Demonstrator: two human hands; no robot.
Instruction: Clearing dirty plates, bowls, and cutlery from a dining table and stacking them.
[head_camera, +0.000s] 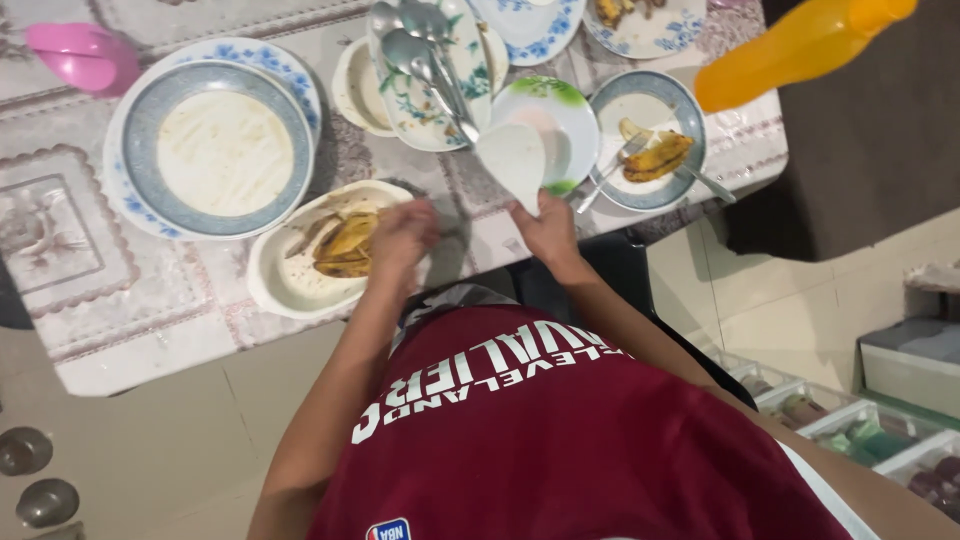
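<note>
Small white plate (512, 160) tilts, held by the right hand (548, 228); left hand (400, 240) pinches scraps over the oval dish (280, 285).

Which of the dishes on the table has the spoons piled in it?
The oval floral dish at the top centre, above the right hand. The other plates hold food scraps or nothing, apart from a fork across the blue-rimmed plate.

I see my left hand (400, 238) over the oval dish (300, 270) of scraps (345, 245); my right hand (548, 228) holds a saucer (512, 160) beside the bowl (560, 120).
</note>
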